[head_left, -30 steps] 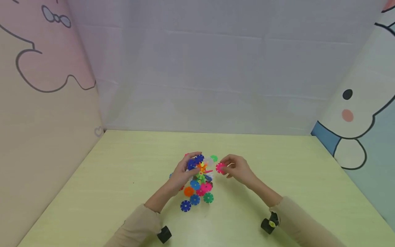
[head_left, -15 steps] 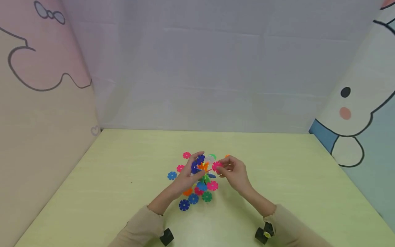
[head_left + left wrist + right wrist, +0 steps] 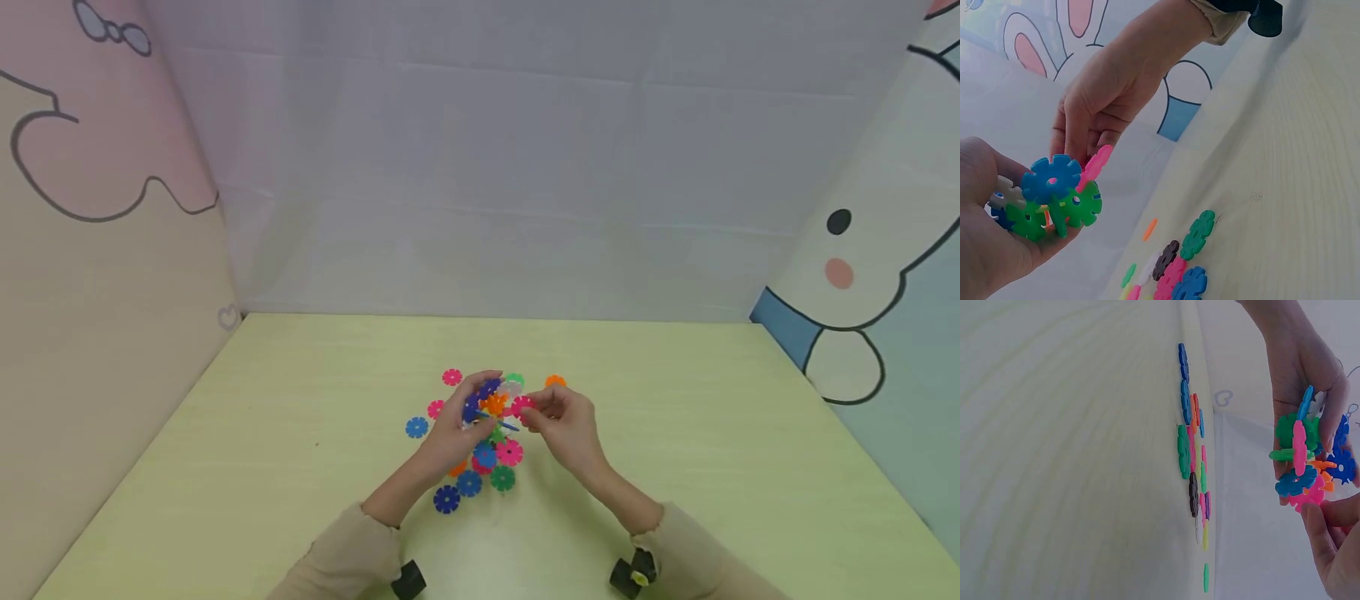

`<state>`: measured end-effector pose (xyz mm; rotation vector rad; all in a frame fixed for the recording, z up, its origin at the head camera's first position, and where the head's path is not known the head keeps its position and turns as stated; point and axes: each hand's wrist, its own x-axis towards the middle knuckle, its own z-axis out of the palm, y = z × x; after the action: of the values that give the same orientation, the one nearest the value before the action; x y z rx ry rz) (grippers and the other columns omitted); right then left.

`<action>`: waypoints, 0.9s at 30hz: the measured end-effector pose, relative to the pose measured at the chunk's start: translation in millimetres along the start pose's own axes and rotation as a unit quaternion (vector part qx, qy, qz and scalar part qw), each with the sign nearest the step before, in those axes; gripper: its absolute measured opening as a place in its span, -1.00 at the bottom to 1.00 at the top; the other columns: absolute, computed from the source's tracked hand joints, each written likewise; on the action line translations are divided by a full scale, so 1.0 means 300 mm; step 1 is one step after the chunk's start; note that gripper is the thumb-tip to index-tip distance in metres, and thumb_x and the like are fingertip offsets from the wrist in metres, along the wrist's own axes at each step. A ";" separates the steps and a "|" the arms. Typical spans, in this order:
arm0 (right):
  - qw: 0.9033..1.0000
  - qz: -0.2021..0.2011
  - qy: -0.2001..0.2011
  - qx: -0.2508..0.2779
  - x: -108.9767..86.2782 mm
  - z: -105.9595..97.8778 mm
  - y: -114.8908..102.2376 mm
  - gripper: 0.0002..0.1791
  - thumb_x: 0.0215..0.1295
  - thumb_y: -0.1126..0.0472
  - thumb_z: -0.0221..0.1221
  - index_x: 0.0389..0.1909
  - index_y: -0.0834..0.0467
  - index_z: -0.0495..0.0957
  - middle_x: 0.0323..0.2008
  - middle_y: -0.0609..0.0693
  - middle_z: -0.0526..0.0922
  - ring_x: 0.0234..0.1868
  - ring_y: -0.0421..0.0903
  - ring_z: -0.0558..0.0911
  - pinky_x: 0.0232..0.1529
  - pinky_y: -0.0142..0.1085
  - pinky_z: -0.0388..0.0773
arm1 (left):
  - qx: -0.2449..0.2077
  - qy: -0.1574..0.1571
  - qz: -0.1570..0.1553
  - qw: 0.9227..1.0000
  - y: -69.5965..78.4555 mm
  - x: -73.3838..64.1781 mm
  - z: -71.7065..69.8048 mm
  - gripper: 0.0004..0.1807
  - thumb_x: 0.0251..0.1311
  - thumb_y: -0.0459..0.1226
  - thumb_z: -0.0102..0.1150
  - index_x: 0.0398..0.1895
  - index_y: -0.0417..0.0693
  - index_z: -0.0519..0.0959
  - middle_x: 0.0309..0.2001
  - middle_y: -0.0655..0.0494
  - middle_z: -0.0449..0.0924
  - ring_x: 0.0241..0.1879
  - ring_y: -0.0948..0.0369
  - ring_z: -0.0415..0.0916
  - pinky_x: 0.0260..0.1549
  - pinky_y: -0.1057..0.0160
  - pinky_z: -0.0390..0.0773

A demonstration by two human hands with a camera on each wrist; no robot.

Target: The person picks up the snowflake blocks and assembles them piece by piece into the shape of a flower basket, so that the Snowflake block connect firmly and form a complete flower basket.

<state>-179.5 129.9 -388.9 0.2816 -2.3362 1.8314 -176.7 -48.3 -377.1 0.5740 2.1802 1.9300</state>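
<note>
My left hand (image 3: 452, 437) holds a cluster of joined plastic snowflake discs (image 3: 495, 406) above the table, with the thumb on the near side. Blue, green, orange, white and pink discs make up this cluster. A pink snowflake disc (image 3: 521, 407) is pinched between the thumb and fingers of my right hand (image 3: 572, 429), right against the cluster's right side. In the right wrist view a pink disc (image 3: 1307, 497) at the fingertips meets the cluster; whether it is slotted in cannot be told. A blue disc (image 3: 1052, 180) stands at the front of the cluster in the left wrist view.
Loose snowflake discs lie on the table below and around the hands, among them a dark blue one (image 3: 447, 499), a green one (image 3: 503, 478), a light blue one (image 3: 417, 427) and an orange one (image 3: 555, 381). Printed cloth walls enclose the table (image 3: 712, 433) at the back and sides.
My right hand has brought the pink disc leftward to the cluster. The cluster has turned in my left hand, which has shifted slightly right, uncovering loose discs on its left.
</note>
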 end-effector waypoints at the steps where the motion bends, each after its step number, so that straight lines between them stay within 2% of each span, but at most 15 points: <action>1: 1.000 -0.006 -0.007 -0.005 0.004 -0.002 0.017 -0.88 0.06 0.46 0.21 -0.36 0.41 0.53 -0.45 0.21 0.62 -0.50 0.06 0.63 -0.45 -0.38 0.59 | 0.002 -0.004 0.001 1.000 -0.013 0.005 0.000 -0.41 0.19 -0.50 -0.01 0.29 -0.04 0.17 0.29 -0.01 0.15 0.28 0.01 0.09 0.14 -0.03 0.28; 5: 0.999 -0.015 -0.041 -0.017 0.031 -0.027 0.047 -0.87 0.07 0.45 0.21 -0.34 0.40 0.50 -0.42 0.22 0.63 -0.48 0.09 0.64 -0.45 -0.34 0.60 | 0.007 -0.035 -0.008 0.999 -0.060 0.027 -0.009 -0.35 0.16 -0.37 0.10 0.32 0.07 0.14 0.30 0.03 0.12 0.29 0.02 0.07 0.13 -0.05 0.29; 10: 0.995 -0.022 -0.086 -0.033 0.057 -0.059 0.048 -0.86 0.08 0.43 0.20 -0.31 0.36 0.49 -0.40 0.22 0.61 -0.44 0.18 0.63 -0.44 -0.33 0.60 | -0.005 -0.063 -0.018 0.998 -0.073 0.028 -0.020 -0.40 0.20 -0.24 0.08 0.32 0.14 0.16 0.31 0.05 0.10 0.28 -0.07 0.08 0.05 -0.05 0.38; 14: 0.989 -0.039 -0.130 -0.054 0.064 -0.069 0.041 -0.84 0.10 0.40 0.21 -0.28 0.34 0.50 -0.38 0.20 0.61 -0.44 0.18 0.63 -0.43 -0.33 0.60 | 0.018 -0.043 -0.019 0.999 -0.084 0.026 -0.012 -0.44 0.19 -0.19 0.10 0.27 0.14 0.24 0.31 0.05 0.12 0.29 -0.06 0.05 0.09 -0.12 0.30; 18: 0.981 -0.049 -0.166 -0.084 0.100 -0.096 0.051 -0.79 0.15 0.31 0.19 -0.21 0.33 0.51 -0.34 0.18 0.61 -0.42 0.17 0.62 -0.45 -0.31 0.60 | 0.031 -0.012 -0.038 0.999 -0.102 0.022 -0.011 -0.50 0.20 -0.27 0.08 0.23 0.15 0.30 0.30 0.08 0.14 0.32 -0.01 0.00 0.14 -0.17 0.20; 21: 0.982 -0.025 -0.151 -0.107 0.156 -0.134 0.083 -0.76 0.20 0.27 0.16 -0.16 0.33 0.51 -0.31 0.21 0.60 -0.37 0.17 0.61 -0.44 -0.28 0.60 | 0.023 0.004 -0.045 0.999 -0.112 0.016 -0.024 -0.52 0.21 -0.35 0.03 0.21 0.12 0.31 0.31 0.08 0.13 0.32 0.00 -0.01 0.14 -0.14 0.22; 25: 0.986 0.042 -0.114 -0.116 0.239 -0.189 0.165 -0.74 0.20 0.33 0.13 -0.12 0.39 0.49 -0.30 0.24 0.56 -0.31 0.16 0.58 -0.41 -0.20 0.60 | 0.022 0.016 -0.043 0.999 -0.114 0.009 -0.045 -0.52 0.20 -0.40 0.00 0.21 0.05 0.33 0.31 0.05 0.14 0.30 -0.02 0.03 0.11 -0.06 0.31; 27: 0.983 0.081 -0.112 -0.124 0.267 -0.207 0.210 -0.71 0.18 0.36 0.14 -0.09 0.41 0.46 -0.33 0.20 0.53 -0.36 0.08 0.55 -0.43 -0.22 0.58 | 0.023 0.017 -0.043 0.999 -0.114 0.006 -0.052 -0.52 0.19 -0.41 0.00 0.21 0.02 0.33 0.30 0.03 0.16 0.29 -0.02 0.05 0.10 -0.04 0.33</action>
<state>-271.9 200.8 -414.4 0.2848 -2.7864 1.6223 -190.0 -64.7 -408.1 0.4500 2.2358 1.8648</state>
